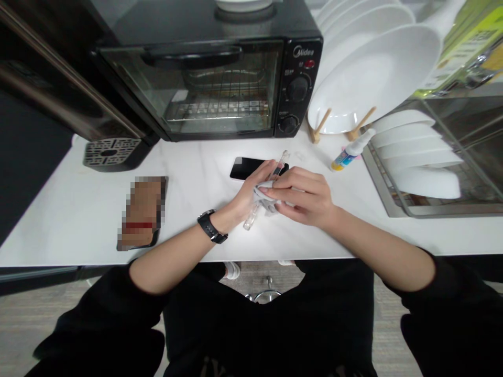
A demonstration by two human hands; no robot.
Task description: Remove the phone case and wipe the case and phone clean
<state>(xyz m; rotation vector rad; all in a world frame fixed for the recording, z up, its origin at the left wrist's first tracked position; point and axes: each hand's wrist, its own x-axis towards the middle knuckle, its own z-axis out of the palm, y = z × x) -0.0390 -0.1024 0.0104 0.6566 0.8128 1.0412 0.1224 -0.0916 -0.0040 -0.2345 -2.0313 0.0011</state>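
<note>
Wiping is prob. the step in hand: a clear case (250, 222) (phone type, by the look) is held btwn the hands over the bench (196, 162), w/ a pale cloth (261, 195) pressed to its middle. For the next move, a steady hold on the case is called for, w/ the cloth worked toward the uncovered ends.

L hand (247, 192): curled, case gripped, far end stuck out toward 1 o'clock, near end toward 7. R hand (310, 198): fingers bent, cloth pinched against the case; exact fingertip contact can't be told, partly hidden.

Dirs. from the hands: a dark-screened phone (242, 168) is seen lying at approx. 11, just beyond the L hand; a spray bottle (349, 153) at 2, near; the oven (204, 86) also at 11, farther back.
</note>
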